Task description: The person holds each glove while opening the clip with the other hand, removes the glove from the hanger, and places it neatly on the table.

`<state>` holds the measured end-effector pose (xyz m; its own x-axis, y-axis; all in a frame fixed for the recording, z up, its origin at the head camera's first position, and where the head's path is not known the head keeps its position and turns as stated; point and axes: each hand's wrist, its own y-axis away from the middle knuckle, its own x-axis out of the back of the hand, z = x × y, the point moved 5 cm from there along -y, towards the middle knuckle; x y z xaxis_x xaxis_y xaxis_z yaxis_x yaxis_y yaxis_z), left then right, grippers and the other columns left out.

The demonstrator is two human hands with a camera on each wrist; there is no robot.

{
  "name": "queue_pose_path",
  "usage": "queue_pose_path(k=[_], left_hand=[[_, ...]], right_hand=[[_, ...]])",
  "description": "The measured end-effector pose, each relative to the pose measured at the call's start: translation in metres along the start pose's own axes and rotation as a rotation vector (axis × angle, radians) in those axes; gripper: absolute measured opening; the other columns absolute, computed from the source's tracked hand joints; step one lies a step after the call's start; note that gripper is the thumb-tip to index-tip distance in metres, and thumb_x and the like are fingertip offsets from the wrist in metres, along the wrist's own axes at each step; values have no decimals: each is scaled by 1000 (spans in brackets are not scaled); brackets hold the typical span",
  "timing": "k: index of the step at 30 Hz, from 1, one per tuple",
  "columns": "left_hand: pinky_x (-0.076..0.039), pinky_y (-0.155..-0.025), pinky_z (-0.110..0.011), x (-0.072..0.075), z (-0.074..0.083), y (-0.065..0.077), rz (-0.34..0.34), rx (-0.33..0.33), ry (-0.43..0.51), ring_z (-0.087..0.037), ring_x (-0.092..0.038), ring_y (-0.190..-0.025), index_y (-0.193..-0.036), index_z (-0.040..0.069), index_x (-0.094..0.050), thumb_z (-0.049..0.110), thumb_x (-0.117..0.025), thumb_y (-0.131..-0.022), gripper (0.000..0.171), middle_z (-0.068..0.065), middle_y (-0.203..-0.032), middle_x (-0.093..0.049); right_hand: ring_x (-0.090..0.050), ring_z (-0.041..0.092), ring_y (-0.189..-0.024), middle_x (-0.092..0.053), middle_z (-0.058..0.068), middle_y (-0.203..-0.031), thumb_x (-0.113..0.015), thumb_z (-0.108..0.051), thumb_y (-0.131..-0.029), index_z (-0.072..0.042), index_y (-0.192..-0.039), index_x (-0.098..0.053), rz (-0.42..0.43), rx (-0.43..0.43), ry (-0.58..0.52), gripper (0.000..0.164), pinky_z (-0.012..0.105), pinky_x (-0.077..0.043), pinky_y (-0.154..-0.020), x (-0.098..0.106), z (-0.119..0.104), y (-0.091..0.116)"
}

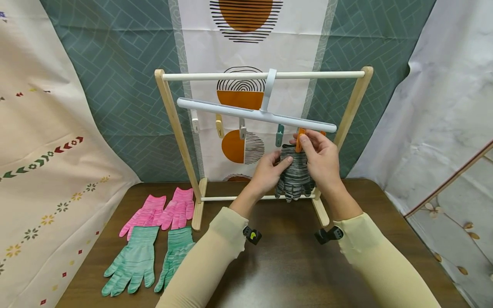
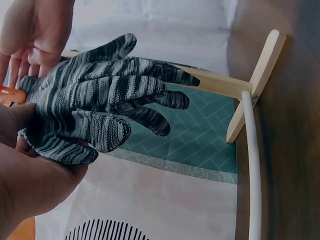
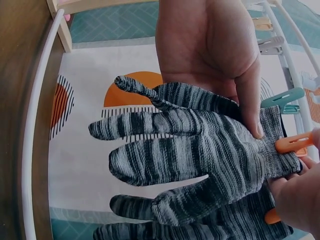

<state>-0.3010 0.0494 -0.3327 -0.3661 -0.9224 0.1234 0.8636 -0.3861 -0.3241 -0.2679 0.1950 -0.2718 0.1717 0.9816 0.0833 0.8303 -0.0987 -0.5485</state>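
Note:
A black-and-grey striped knit glove hangs fingers down under the right end of a pale blue hanger. My left hand holds this glove near its cuff, thumb on the front face. With thumb and fingers my right hand pinches an orange clothespin, which sits over the glove's cuff in the right wrist view. Behind it in that view is a second striped glove, with another orange clothespin at its cuff.
The hanger tilts down rightward on the white rail of a wooden rack. White, yellow, grey and green clothespins hang along it. Pink gloves and green gloves lie at left on the brown table.

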Motion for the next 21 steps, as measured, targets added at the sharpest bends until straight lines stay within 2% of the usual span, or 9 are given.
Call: queue_pose_path(k=[8,21], left_hand=[[-59,-86,-32,1,0,1,7,2,5,-18,-71,-97,-134,2,-66,27,-61,-111,35,-9,-112,-74],[-59,-90,-34,3,-2,3,4,6,-34,-18,-70,-101,-137,3,-65,28,-61,-111,37,-8,-115,-73]], right_hand=[[-73,22,-112,-72,22,-126,-61,-21,-110,6,-137,-64,28,19,-36,39,31,-51,-107,0,2,-2],[-75,21,-108,-72,25,-124,-63,-22,-108,8,-134,-66,60,31,-41,40,29,-53,-103,0,3,-4]])
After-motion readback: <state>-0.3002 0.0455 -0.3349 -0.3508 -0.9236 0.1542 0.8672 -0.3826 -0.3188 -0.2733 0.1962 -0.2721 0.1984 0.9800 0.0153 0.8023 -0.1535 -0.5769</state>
